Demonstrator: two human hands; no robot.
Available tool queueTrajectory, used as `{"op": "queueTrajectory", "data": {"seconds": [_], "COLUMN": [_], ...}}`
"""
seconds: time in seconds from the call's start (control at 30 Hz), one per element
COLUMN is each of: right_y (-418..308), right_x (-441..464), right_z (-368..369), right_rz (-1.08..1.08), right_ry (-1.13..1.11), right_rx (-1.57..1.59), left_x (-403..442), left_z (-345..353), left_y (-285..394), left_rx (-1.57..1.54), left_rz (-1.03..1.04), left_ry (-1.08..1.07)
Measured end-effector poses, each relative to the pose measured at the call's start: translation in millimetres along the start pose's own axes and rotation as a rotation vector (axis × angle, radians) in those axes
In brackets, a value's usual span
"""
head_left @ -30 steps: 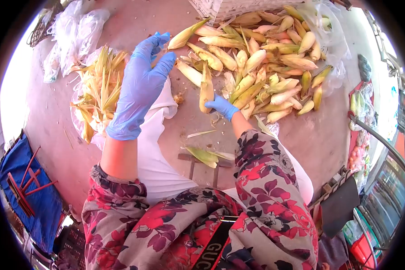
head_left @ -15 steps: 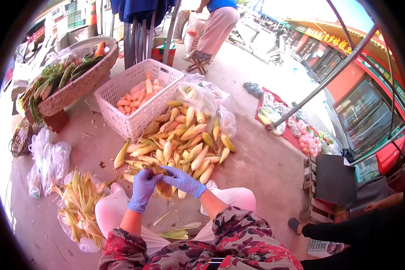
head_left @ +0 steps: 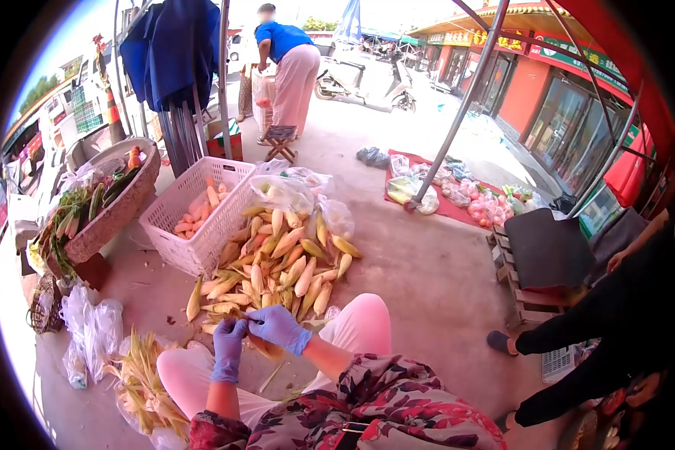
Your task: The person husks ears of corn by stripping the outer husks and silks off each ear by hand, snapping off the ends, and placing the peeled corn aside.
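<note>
Blue-purple gloves cover both hands, which meet over my lap at an ear of corn [head_left: 265, 348] still in its husk. My left hand [head_left: 228, 349] is closed on the dark tip end of the husk. Close beside it, my right hand [head_left: 280, 330] pinches the same end, its palm partly hiding the ear. Just beyond my hands lies a heap of unhusked corn [head_left: 291, 262]. Behind the heap, a white plastic crate [head_left: 181, 241] contains several pale, peeled ears [head_left: 201, 210].
Stripped husks [head_left: 148, 381] fill a bag at my left, near clear plastic bags [head_left: 91, 330]. A stone trough [head_left: 116, 206] of vegetables stands far left. Bagged produce lies on a red cloth [head_left: 457, 210]. Right, a person's dark-trousered leg [head_left: 577, 322] is beside a pallet seat [head_left: 544, 251].
My view has lifted and turned right, showing more of the street and the person in blue. Both hands stay at the ear, the fingertips now pinching closer together at its tip.
</note>
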State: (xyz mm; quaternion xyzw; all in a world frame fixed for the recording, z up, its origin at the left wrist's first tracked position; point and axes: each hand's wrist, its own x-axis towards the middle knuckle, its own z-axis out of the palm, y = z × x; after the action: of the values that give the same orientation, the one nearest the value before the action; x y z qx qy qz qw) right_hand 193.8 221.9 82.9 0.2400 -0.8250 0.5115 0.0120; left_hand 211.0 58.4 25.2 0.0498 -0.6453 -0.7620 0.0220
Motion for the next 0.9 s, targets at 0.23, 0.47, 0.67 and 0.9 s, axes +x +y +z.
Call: {"op": "queueTrajectory", "data": {"seconds": [0.23, 0.47, 0.67, 0.9], "right_y": [28.2, 81.6, 126.1, 158.6], "right_x": [4.4, 55.0, 92.7, 90.9], "right_z": [18.1, 26.5, 26.4, -11.8], "right_rz": [0.058, 0.235, 0.392, 0.845], "right_ry": [0.271, 0.168, 0.68, 0.813], "right_rx": [-0.113, 1.216, 0.919, 1.502], "left_x": [-7.3, -18.2, -26.4, -37.4], "left_z": [11.2, 54.9, 56.3, 4.0], "left_y": [-9.7, 39.1, 62.3, 37.7], "left_rx": [0.038, 0.011, -0.79, -1.09], "left_rz": [0.149, 0.453, 0.313, 0.218], "left_ry": [-0.114, -0.148, 0.006, 0.102]}}
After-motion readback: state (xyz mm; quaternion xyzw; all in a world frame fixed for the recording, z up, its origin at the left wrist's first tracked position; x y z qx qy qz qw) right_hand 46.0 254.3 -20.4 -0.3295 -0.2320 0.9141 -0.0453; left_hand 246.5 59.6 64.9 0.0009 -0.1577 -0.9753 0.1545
